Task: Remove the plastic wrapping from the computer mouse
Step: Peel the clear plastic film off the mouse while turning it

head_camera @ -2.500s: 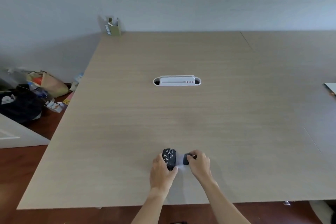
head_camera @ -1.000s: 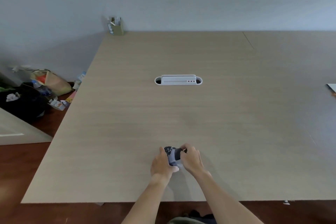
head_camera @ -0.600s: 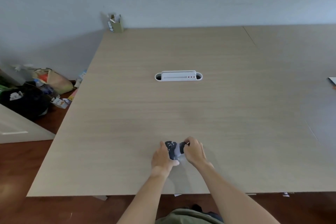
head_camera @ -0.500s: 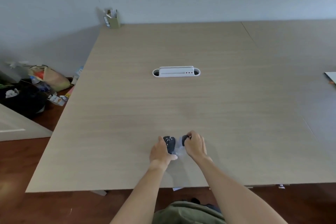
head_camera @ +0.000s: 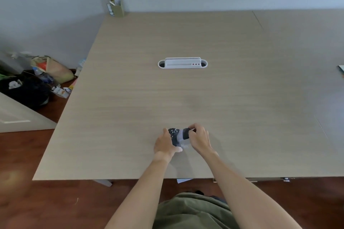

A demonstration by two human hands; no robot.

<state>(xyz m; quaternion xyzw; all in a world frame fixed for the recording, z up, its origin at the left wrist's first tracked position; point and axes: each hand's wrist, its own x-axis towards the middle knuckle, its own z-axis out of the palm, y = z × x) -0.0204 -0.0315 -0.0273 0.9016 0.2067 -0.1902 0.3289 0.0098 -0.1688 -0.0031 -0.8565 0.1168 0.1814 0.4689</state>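
Note:
A dark computer mouse [head_camera: 174, 134] with light speckles sits between both hands, just above the near part of the wooden table [head_camera: 186, 95]. Clear plastic wrapping [head_camera: 181, 138] covers its right part and trails below it. My left hand [head_camera: 165, 144] grips the mouse from the left side. My right hand [head_camera: 199, 138] pinches the plastic at the mouse's right end. Part of the mouse is hidden by my fingers.
A white cable-port box [head_camera: 182, 63] sits in the table's middle. A small cardboard holder [head_camera: 116, 6] stands at the far left corner. Bags and clutter [head_camera: 37, 80] lie on the floor to the left. A paper edge [head_camera: 341, 69] shows at the far right.
My hands have stayed together on the mouse, shifting slightly as the plastic is pulled toward the right. The camera has tilted down, showing more of my arms and lap.

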